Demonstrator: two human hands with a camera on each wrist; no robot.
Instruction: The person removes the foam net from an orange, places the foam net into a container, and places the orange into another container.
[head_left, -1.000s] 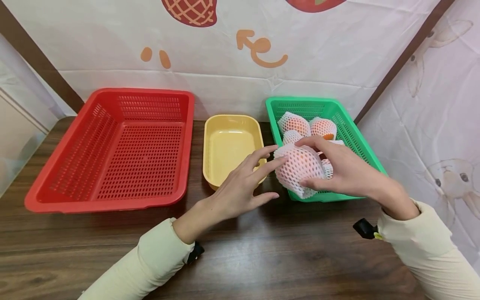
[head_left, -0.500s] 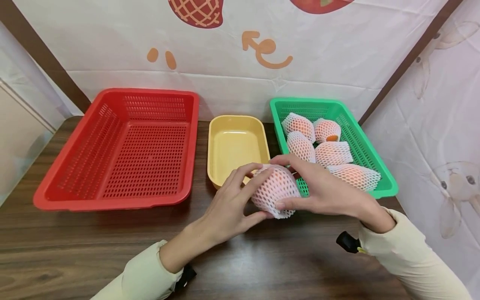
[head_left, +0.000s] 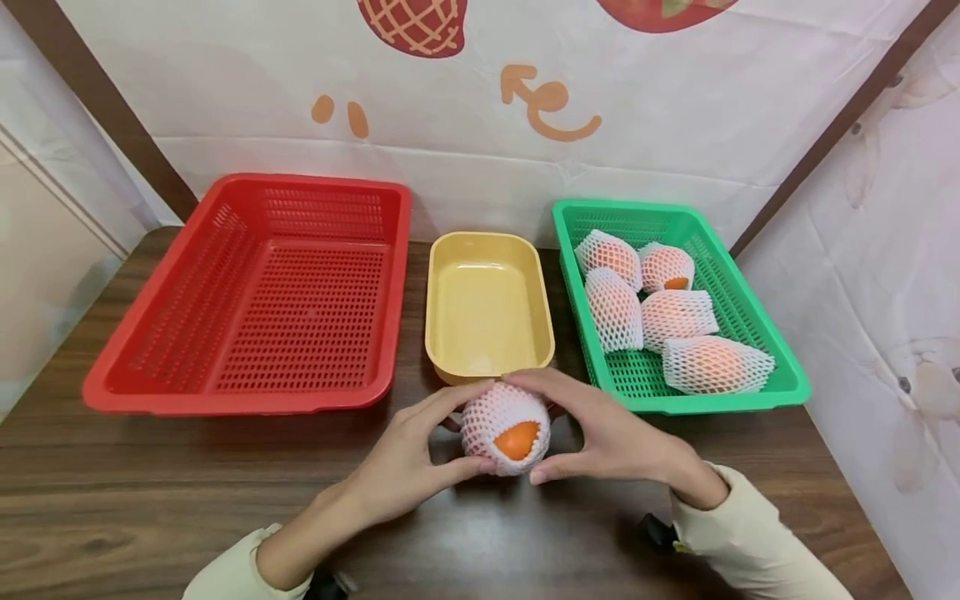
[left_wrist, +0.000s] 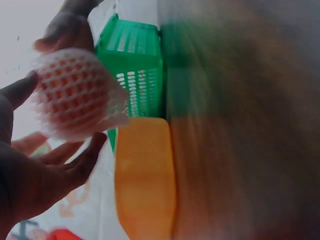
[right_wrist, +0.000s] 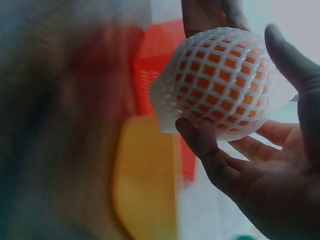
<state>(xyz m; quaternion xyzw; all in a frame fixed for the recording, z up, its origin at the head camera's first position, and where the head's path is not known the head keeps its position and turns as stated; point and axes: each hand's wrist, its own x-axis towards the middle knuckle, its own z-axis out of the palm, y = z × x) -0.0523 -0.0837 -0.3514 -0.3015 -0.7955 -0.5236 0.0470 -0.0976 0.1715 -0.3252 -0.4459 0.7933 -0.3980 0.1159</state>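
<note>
- Head view shows the netted orange (head_left: 506, 427) held just above the wooden table (head_left: 150, 500), straight ahead of me, with my left hand (head_left: 405, 467) at its 9 o'clock and my right hand (head_left: 607, 437) at its 3 o'clock.
- Both my hands grasp it: thumbs and fingers curl round the white foam net from opposite sides, so neither is nearer than the other.
- Its open end, where bare orange skin shows, faces 6 o'clock, toward me; the axis of the net sleeve runs from 12 to 6, across the line between my hands.
- Right wrist view shows my right fingers (right_wrist: 210, 155) cupped under the net, thumb over the top.
- From the fruit, the yellow tray (head_left: 489, 250) lies just beyond at 12 o'clock, the green basket (head_left: 757, 308) with five more netted fruits at about 2 o'clock, and the red basket (head_left: 135, 358) at about 10 o'clock.
</note>
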